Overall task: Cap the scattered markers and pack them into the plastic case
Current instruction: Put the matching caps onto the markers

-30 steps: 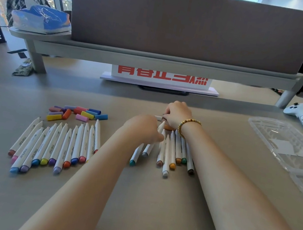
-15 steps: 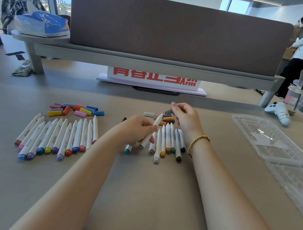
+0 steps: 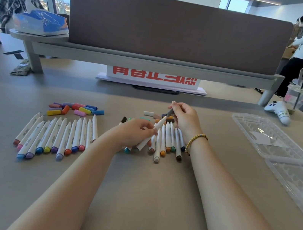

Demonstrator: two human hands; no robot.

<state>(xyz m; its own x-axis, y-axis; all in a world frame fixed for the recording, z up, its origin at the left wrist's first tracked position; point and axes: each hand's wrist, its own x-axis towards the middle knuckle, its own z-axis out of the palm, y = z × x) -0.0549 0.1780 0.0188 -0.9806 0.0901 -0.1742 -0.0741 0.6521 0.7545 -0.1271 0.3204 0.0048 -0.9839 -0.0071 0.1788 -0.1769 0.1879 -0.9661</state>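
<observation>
The task is at its start, by the look of it — none of the white-barrelled markers shows a cap on its tip, and the clear plastic case (image 3: 271,139) lies open and unfilled at the right of the beige table (image 3: 153,195), well apart from the hands. The left hand (image 3: 135,132) grips one white marker (image 3: 150,134) by its barrel, fingers curled round it, tip pointing up and away. The right hand (image 3: 185,118) pinches a small dark grey cap (image 3: 170,112) just above that tip, the two not yet joined. Under the hands lies a short row of uncapped markers (image 3: 170,140), with a few loose caps (image 3: 149,113) just beyond them. To the left a longer row of uncapped markers (image 3: 57,135) waits, with a heap of coloured caps (image 3: 75,109) just behind it. So every marker is left to cap, and all the packing.
</observation>
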